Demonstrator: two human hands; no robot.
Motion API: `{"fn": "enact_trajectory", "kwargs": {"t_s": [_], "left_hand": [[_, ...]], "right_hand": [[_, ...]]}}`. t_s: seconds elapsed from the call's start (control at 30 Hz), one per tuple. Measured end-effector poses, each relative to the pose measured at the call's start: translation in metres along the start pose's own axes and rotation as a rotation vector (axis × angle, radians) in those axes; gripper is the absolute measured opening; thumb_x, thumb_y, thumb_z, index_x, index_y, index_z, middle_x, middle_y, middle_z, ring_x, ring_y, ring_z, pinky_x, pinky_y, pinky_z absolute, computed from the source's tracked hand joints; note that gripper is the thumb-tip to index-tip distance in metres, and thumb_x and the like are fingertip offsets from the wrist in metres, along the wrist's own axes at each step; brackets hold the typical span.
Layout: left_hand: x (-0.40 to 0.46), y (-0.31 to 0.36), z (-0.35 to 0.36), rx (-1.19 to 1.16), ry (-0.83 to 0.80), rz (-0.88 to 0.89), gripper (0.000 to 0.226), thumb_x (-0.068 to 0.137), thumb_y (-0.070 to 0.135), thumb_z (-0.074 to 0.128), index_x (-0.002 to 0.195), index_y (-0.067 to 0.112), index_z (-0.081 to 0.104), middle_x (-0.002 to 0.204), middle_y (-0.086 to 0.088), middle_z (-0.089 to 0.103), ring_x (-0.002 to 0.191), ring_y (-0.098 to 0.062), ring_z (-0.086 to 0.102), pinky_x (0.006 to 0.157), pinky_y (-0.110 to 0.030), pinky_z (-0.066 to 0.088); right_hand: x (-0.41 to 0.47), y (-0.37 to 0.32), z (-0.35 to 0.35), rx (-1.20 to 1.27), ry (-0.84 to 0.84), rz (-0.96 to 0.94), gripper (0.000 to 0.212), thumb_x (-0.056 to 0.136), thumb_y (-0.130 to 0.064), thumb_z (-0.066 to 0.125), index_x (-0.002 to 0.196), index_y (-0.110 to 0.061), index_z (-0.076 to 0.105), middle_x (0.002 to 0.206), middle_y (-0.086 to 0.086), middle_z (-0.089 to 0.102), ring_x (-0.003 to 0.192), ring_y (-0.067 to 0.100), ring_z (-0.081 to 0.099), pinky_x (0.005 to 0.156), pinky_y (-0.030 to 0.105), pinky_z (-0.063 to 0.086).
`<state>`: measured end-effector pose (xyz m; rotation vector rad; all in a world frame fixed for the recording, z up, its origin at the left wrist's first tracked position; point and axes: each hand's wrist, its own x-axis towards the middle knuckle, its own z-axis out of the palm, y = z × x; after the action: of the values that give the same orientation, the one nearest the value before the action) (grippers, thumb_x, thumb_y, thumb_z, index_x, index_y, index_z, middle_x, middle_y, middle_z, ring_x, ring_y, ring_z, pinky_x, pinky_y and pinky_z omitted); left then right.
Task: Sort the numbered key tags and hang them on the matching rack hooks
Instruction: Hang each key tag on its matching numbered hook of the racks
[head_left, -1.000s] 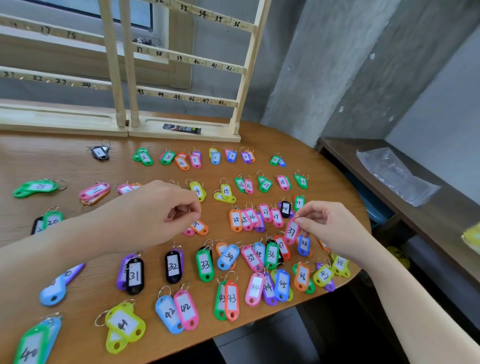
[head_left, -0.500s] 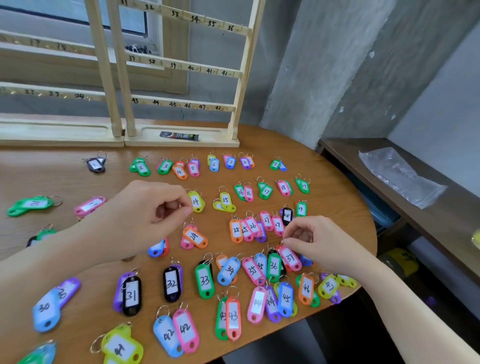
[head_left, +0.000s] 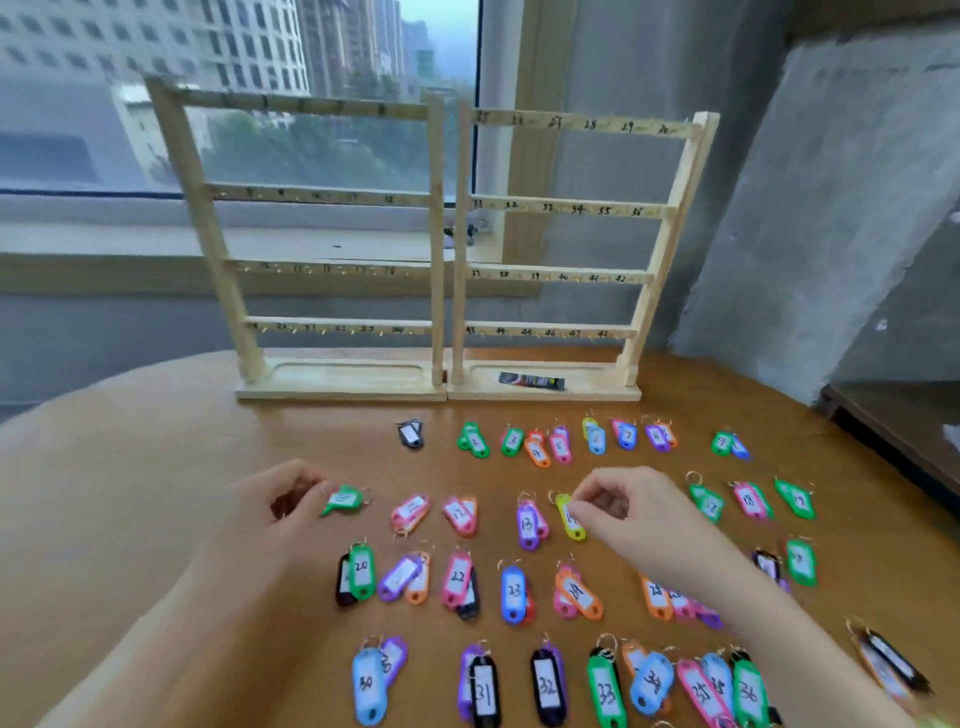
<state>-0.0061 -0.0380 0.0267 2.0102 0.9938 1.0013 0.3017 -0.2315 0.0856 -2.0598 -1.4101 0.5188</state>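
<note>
Green plastic shows at the left hand (head_left: 275, 512): its curled fingers (head_left: 317, 491) pinch the near end of a green key tag (head_left: 344, 500), which lies on the table (head_left: 156, 467) at the left end of the second row, ring pointing right. The right hand (head_left: 631, 512) reaches in from the right, and its bent fingers (head_left: 584, 506) pinch a yellow tag (head_left: 569, 517) numbered 14, just right of the purple tag (head_left: 527, 526) marked 13. Both pinched tags touch the wood.

Two pale wooden racks stand side by side at the far edge of the table — the left rack (head_left: 332, 322) and the right rack (head_left: 550, 270). Each has four crossbars with handwritten numbers; the right one reads up to 48 on its lowest bar. No tag hangs on any hook that can be made out.

Coloured tags lie in four rough rows across the table, many stacked in pairs with the same number. The front row runs from a blue tag (head_left: 369, 686) marked 30 to a green tag (head_left: 750, 693) marked 36; the exact total cannot be counted, since the right arm covers part of the third row.

One dark packet (head_left: 531, 381) lies in the base tray of the right rack.
</note>
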Motion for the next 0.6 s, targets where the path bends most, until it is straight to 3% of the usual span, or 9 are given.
{"fn": "enact_trajectory", "kwargs": {"t_s": [0.1,0.17,0.27,0.4,0.5,0.6], "left_hand": [[0.017,-0.041,-0.019,-0.022,0.063,-0.084,0.026,0.08,0.055,0.063,0.082,0.03,0.069,0.054,0.012,0.052,0.054,-0.009,0.043,0.056,-0.029,0.032],[0.035,-0.054,-0.023,0.062,0.041,-0.11,0.016,0.087,0.041,0.069,0.074,0.032,0.068,0.054,0.015,0.054,0.052,-0.004,0.044,0.057,-0.029,0.035],[0.065,-0.056,-0.016,0.124,-0.015,-0.108,0.027,0.092,0.017,0.072,0.07,0.031,0.064,0.058,0.02,0.059,0.056,-0.002,0.05,0.056,-0.026,0.037],[0.107,-0.06,-0.003,0.086,-0.137,-0.1,0.015,0.094,0.021,0.068,0.082,0.031,0.071,0.074,0.014,0.069,0.064,-0.004,0.054,0.062,-0.023,0.042],[0.131,-0.061,0.009,0.051,-0.211,-0.076,0.014,0.095,0.019,0.066,0.089,0.03,0.073,0.072,0.02,0.066,0.061,-0.001,0.05,0.059,-0.016,0.037],[0.146,-0.06,0.019,0.017,-0.261,-0.064,0.015,0.096,0.018,0.063,0.093,0.029,0.073,0.081,0.01,0.069,0.065,-0.001,0.051,0.062,-0.016,0.038]], "right_hand": [[0.044,-0.041,0.033,-0.022,-0.06,-0.073,0.016,0.095,-0.027,0.066,0.081,-0.021,0.071,0.066,-0.009,0.061,0.059,-0.001,0.053,0.059,0.016,0.042],[0.074,-0.064,0.054,-0.075,-0.066,-0.1,0.017,0.096,-0.031,0.063,0.082,-0.024,0.071,0.071,-0.01,0.064,0.066,0.001,0.056,0.065,0.022,0.046],[0.115,-0.086,0.083,-0.168,-0.046,-0.066,0.018,0.096,-0.032,0.06,0.091,-0.022,0.074,0.089,-0.005,0.071,0.088,0.012,0.06,0.075,0.031,0.048],[0.153,-0.101,0.114,-0.231,0.002,0.016,0.018,0.094,-0.034,0.06,0.098,-0.022,0.073,0.099,-0.001,0.071,0.096,0.024,0.065,0.081,0.036,0.055],[0.171,-0.105,0.128,-0.359,0.051,0.051,0.03,0.094,-0.048,0.061,0.105,-0.021,0.067,0.108,0.001,0.069,0.103,0.029,0.065,0.083,0.036,0.052],[0.184,-0.105,0.139,-0.394,0.036,0.105,0.039,0.091,-0.056,0.063,0.106,-0.02,0.063,0.111,0.003,0.067,0.107,0.03,0.064,0.084,0.037,0.05]]}}
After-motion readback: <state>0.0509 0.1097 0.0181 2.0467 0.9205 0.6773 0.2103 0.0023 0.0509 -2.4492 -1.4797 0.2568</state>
